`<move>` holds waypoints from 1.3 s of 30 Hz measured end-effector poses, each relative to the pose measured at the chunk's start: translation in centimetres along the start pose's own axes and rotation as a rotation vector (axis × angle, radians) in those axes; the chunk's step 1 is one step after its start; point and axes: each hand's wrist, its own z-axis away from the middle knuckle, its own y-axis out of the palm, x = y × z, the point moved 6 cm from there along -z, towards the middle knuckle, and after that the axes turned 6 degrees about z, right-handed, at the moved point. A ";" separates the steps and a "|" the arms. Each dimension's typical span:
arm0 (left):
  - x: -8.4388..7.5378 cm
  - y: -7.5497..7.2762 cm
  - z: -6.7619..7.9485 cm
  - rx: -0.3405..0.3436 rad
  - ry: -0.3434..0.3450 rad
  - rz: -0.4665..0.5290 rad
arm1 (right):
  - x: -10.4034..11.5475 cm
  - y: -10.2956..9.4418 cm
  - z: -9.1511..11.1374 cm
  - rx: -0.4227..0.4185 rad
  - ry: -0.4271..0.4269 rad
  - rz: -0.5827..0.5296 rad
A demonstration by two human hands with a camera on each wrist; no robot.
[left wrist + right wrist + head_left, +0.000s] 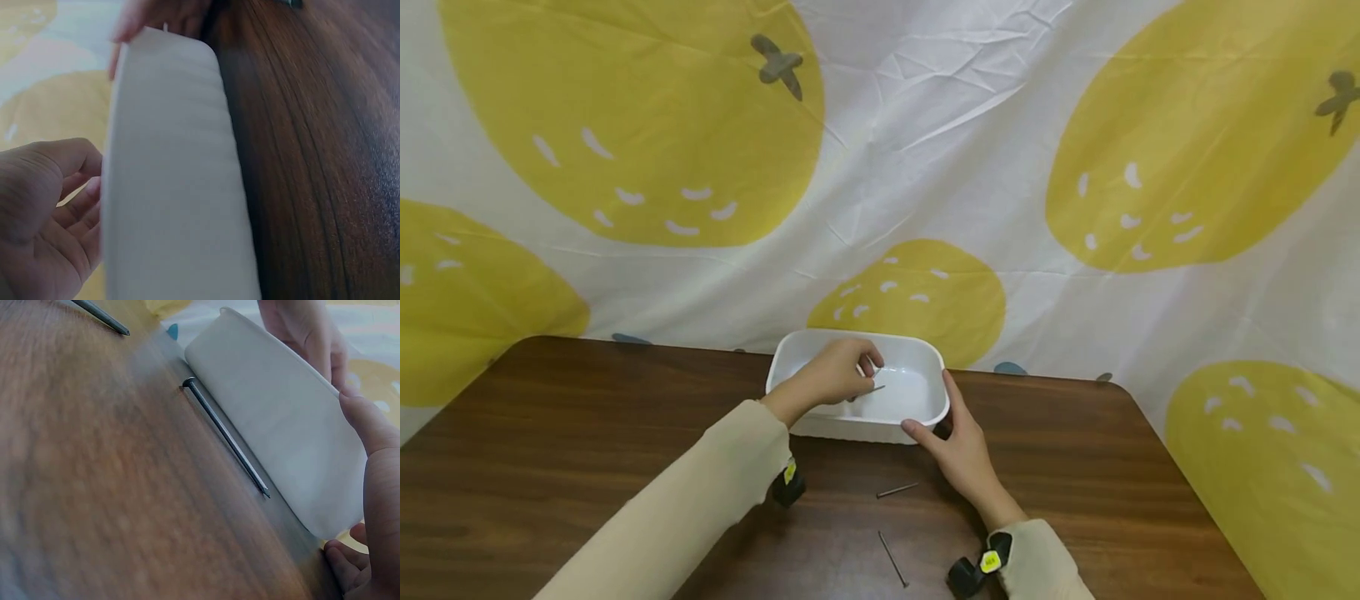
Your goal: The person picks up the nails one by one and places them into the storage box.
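Note:
My left hand (838,371) reaches over the near rim into a white plastic tub (857,429). Its fingers are curled, with the thumb and fingertips around a thin nail (878,388) just above the tub's floor. The left wrist view shows that hand (53,212) behind the tub's wall (175,169), which hides the fingertips. My right hand (962,446) grips the tub's right end, thumb on the near rim and fingers around the side. Two more nails lie on the table in front: one (897,491) close to the tub, another (892,558) nearer to me.
The dark wooden table (625,417) carries the tub near its back edge. A white cloth with yellow fruit prints (925,183) hangs directly behind. Black wrist cameras (788,485) sit on both wrists, the right one (966,575) close beside the nearer nail.

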 end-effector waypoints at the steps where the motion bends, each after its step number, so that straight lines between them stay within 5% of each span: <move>1: 0.2 0.1 -0.3 -0.007 -0.002 -0.015 | 0.0 0.0 0.0 0.000 0.000 0.001; 8: 1.2 0.4 -1.8 -0.039 0.010 -0.200 | -0.1 -0.3 0.0 -0.001 0.004 0.009; 15: 1.5 1.4 -3.2 -0.002 0.026 -0.314 | -0.2 -0.6 0.0 0.000 0.003 0.001; 31: 2.7 2.4 -4.0 0.023 -0.062 -0.323 | -0.2 0.0 0.1 0.001 0.003 -0.043; 39: 3.1 2.4 -4.2 0.007 -0.041 -0.334 | -0.2 -0.1 0.2 -0.010 -0.003 -0.042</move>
